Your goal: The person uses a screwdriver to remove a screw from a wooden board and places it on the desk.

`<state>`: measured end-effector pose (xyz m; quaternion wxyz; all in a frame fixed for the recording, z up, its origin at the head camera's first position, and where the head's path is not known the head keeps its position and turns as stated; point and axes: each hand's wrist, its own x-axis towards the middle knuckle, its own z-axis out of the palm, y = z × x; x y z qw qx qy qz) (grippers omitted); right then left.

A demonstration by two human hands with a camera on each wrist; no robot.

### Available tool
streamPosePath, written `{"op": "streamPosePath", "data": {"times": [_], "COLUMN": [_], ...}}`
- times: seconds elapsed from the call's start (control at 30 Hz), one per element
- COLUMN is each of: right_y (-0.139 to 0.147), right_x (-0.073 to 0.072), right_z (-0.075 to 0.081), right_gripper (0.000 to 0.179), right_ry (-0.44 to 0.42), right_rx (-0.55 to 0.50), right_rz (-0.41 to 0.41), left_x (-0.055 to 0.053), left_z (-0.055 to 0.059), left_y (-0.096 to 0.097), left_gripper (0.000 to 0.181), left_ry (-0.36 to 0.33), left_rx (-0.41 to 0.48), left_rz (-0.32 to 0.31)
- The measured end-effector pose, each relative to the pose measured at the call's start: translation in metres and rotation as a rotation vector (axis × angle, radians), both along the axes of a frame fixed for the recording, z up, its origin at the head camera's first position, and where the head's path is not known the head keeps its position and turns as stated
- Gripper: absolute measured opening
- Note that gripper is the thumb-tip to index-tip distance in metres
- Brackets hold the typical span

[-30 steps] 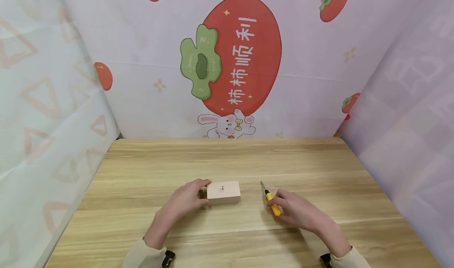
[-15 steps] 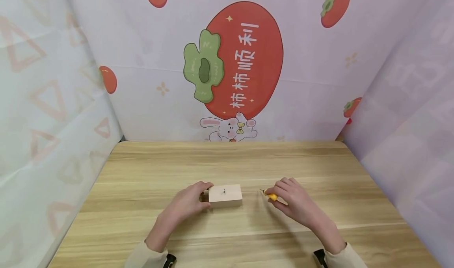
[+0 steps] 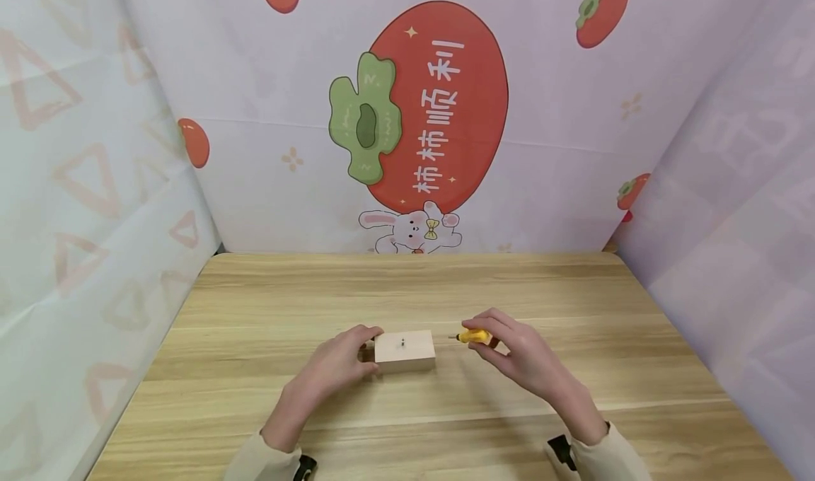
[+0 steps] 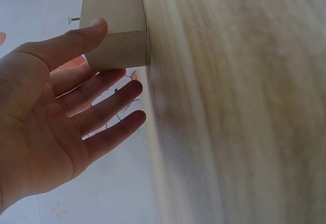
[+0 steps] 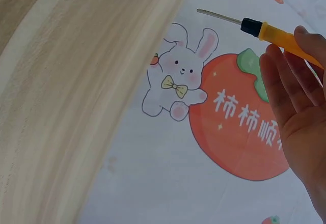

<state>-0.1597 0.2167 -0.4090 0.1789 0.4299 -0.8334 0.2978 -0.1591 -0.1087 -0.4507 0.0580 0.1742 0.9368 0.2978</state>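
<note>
right grip [image 3: 525,354] pinches yellow screwdriver [image 3: 472,336], left grip [image 3: 337,358] pinches wooden block [image 3: 404,349]; backdrop [image 3: 554,113] reads "柿柿顺利".

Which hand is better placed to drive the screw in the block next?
Probably the right hand: it holds the screwdriver, pointed toward the block, whereas the left hand grips the block by its end.

The bare left hand [image 3: 336,361] and bare right hand [image 3: 525,350] extend from plain cream-coloured fabric sleeves [image 3: 262,461]. A small black angular device [image 3: 305,468] shows beside the left wrist, a similar black device [image 3: 562,451] beside the right.
</note>
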Motion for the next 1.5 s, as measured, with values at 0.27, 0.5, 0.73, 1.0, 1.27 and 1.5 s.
{"op": "streamPosePath", "data": {"times": [0.27, 0.5, 0.73, 1.0, 1.27, 1.5], "right_y": [-0.023, -0.040, -0.055, -0.072, -0.080, -0.082], "right_x": [-0.006, -0.012, -0.016, -0.017, -0.017, -0.018], "right_z": [0.011, 0.018, 0.021, 0.020, 0.021, 0.022], "right_gripper": [0.046, 0.042, 0.034, 0.034, 0.035, 0.043], "right_ry": [0.063, 0.099, 0.147, 0.073, 0.062, 0.049], "right_rx": [-0.127, -0.160, -0.188, -0.241, -0.195, -0.109], "right_rz": [-0.031, 0.012, 0.064, 0.159, 0.150, 0.117], "left_x": [0.000, -0.001, -0.002, -0.002, -0.003, -0.003], "left_z": [0.000, 0.004, 0.006, 0.004, 0.001, 0.001], "left_y": [-0.002, 0.000, 0.002, 0.001, 0.000, 0.001], "left_gripper": [0.056, 0.055, 0.053, 0.052, 0.052, 0.052], "left_ry": [-0.004, -0.009, -0.014, -0.026, -0.028, -0.032], "left_rx": [0.012, 0.014, 0.009, 0.005, 0.000, 0.011], "left_rz": [-0.005, -0.007, -0.009, -0.013, -0.007, -0.007]}}
